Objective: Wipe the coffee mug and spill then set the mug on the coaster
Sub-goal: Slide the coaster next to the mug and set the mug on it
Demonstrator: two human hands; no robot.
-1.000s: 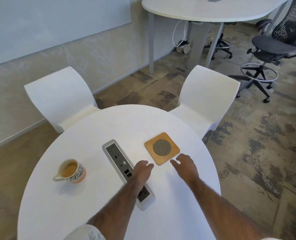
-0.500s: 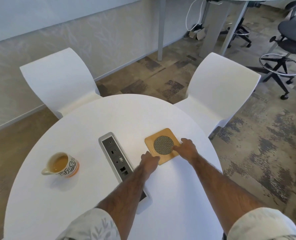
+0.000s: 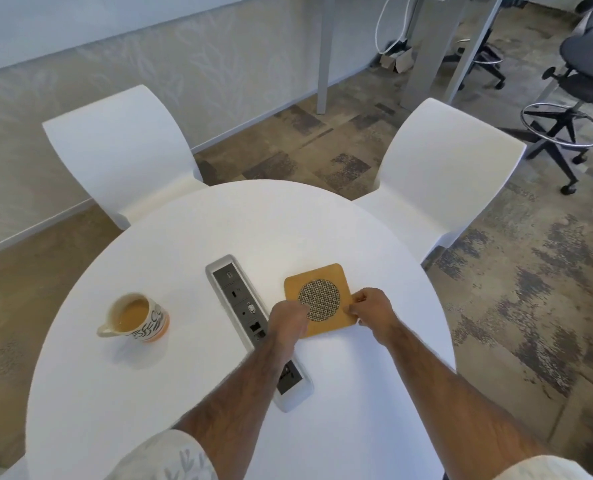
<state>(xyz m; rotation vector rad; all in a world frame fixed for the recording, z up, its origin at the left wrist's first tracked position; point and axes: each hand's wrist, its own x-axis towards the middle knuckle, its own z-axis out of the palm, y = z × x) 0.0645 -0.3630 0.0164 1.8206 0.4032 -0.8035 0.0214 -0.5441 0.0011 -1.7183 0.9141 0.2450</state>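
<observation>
A patterned mug (image 3: 139,318) full of milky coffee stands upright on the left of the round white table (image 3: 219,230). A square wooden coaster (image 3: 317,289) with a round mesh centre lies right of the table's middle. My left hand (image 3: 286,322) grips the coaster's near-left edge and covers that corner. My right hand (image 3: 371,311) pinches its near-right corner. Both hands are well to the right of the mug. No cloth and no spill can be made out.
A grey power and data strip (image 3: 243,306) runs down the table's middle, between mug and coaster, partly under my left forearm. Two white chairs (image 3: 122,147) (image 3: 444,174) stand at the far side. A black office chair (image 3: 579,95) and a desk's legs are further back.
Both hands reached forward from the bare tabletop to the coaster and closed on its near edge. The camera tipped downward. The mug has not moved.
</observation>
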